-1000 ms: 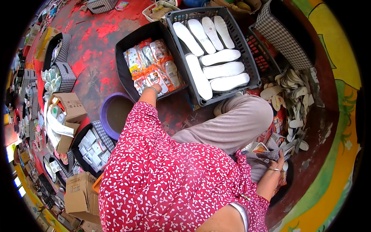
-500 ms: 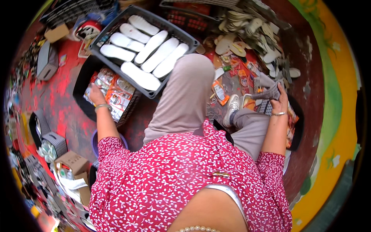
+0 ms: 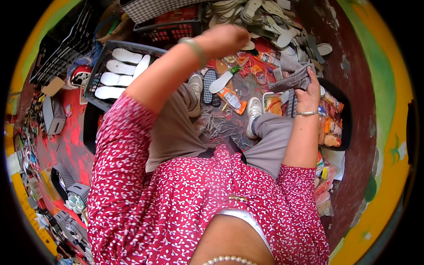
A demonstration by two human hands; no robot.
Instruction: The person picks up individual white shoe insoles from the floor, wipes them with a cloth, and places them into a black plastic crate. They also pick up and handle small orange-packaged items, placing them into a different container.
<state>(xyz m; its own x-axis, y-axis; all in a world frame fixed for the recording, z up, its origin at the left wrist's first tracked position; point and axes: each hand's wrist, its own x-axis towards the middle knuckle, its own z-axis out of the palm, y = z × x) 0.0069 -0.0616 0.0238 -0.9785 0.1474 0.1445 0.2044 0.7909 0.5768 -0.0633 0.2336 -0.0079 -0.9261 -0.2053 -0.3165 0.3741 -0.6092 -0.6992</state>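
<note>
My right hand (image 3: 309,93) is closed on a soft grey fabric piece (image 3: 291,81), which looks folded and hangs to the left of my fingers; its exact kind I cannot make out. Stretched forward across the middle, my left hand (image 3: 229,39) is smeared by motion, so its fingers do not show clearly. It is over the near edge of a heap of pale soles (image 3: 265,17). Below it on the floor lie a white insole (image 3: 221,82) and a dark checked insole (image 3: 209,86), beside an orange-and-white packet (image 3: 232,100).
At the left stands a dark plastic crate (image 3: 95,79) with several white insoles (image 3: 115,79), partly covered by my left arm. Orange packets fill a black container (image 3: 346,106) by my right forearm. Scraps of string (image 3: 221,126) lie between my feet. A red crate (image 3: 165,32) stands at the back.
My left hand has left the container of packets at the left and swung forward and right, near the sole heap. My left knee has lowered outward. The right hand still holds the grey fabric.
</note>
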